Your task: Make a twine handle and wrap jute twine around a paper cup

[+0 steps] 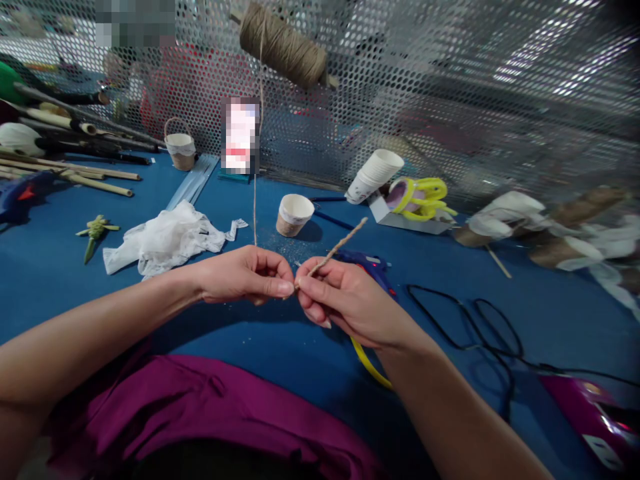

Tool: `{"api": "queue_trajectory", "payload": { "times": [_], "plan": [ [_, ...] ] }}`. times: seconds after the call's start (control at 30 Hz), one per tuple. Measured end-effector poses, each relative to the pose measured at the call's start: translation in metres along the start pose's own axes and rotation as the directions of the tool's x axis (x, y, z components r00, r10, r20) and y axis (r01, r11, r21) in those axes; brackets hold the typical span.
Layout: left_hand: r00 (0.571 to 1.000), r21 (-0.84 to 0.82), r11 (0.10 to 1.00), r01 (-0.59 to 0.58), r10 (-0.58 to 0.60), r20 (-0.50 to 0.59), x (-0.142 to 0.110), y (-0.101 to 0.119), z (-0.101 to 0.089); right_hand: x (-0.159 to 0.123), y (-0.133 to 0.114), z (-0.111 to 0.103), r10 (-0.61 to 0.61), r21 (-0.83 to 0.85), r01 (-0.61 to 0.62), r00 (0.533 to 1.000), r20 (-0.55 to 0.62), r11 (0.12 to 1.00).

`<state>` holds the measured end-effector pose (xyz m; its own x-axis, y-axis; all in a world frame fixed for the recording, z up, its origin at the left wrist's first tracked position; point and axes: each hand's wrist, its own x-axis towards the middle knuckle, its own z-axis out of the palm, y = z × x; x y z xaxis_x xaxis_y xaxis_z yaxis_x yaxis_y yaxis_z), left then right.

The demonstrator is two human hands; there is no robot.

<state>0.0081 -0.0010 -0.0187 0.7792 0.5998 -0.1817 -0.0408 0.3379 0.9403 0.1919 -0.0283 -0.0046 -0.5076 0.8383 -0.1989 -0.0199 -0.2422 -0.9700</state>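
My left hand [250, 275] and my right hand [345, 293] meet over the front of the blue table, fingertips almost touching. Both pinch a tan piece of twisted twine [340, 245], whose stiff end sticks up and to the right from my right fingers. A single strand [255, 207] hangs from the twine spool [283, 45] on the mesh panel and drops behind my left hand. Just beyond my hands stands a small paper cup [295, 215] with twine round its lower part and lace at its rim. Partly hidden by my right hand is a blue glue gun [367, 263].
White lace [167, 235] lies crumpled at the left, near a green woven figure [97, 233]. Stacked cups [374, 175] and a yellow-handled roll [417, 197] stand at the back. A black cable [465, 333] loops at right. A twine-wrapped basket [181, 150] stands by the mesh.
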Motion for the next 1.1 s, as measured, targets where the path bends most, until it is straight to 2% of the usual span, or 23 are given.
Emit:
{"api": "queue_trajectory", "payload": {
  "times": [0.23, 0.37, 0.43, 0.67, 0.8, 0.9, 1.0, 1.1],
  "plan": [
    [1.000, -0.013, 1.000, 0.018, -0.018, 0.001, 0.000, 0.001, 0.003, 0.000, 0.000, 0.000, -0.009, -0.028, 0.009, 1.000, 0.006, 1.000],
    [0.999, 0.020, 0.999, 0.028, -0.028, -0.022, 0.001, 0.000, 0.003, -0.001, -0.001, 0.002, -0.014, -0.157, 0.003, 0.998, -0.068, 0.988],
    [0.999, 0.012, 1.000, 0.028, -0.027, -0.036, 0.002, -0.001, 0.004, 0.000, -0.001, 0.002, -0.007, -0.162, -0.008, 0.996, -0.094, 0.987],
    [0.995, -0.040, 0.996, -0.080, 0.077, -0.060, 0.000, 0.000, 0.005, 0.004, -0.001, 0.005, 0.085, 0.182, -0.068, 0.992, -0.089, 0.981],
    [0.984, -0.014, 0.987, -0.158, 0.156, -0.085, 0.000, 0.000, 0.006, 0.005, -0.002, 0.006, 0.068, 0.325, -0.033, 0.993, -0.097, 0.945],
    [0.948, 0.044, 0.962, -0.270, 0.273, -0.162, 0.000, 0.000, 0.010, 0.005, -0.002, 0.007, 0.037, 0.413, 0.024, 0.989, -0.141, 0.911],
    [0.879, 0.187, 0.908, -0.374, 0.411, -0.240, -0.001, -0.001, 0.015, 0.006, -0.002, 0.009, 0.040, 0.497, 0.036, 0.989, -0.142, 0.867],
    [0.827, 0.299, 0.845, -0.443, 0.514, -0.228, -0.003, 0.000, 0.019, 0.006, -0.001, 0.011, 0.062, 0.569, 0.006, 0.993, -0.100, 0.822]
  ]
}}
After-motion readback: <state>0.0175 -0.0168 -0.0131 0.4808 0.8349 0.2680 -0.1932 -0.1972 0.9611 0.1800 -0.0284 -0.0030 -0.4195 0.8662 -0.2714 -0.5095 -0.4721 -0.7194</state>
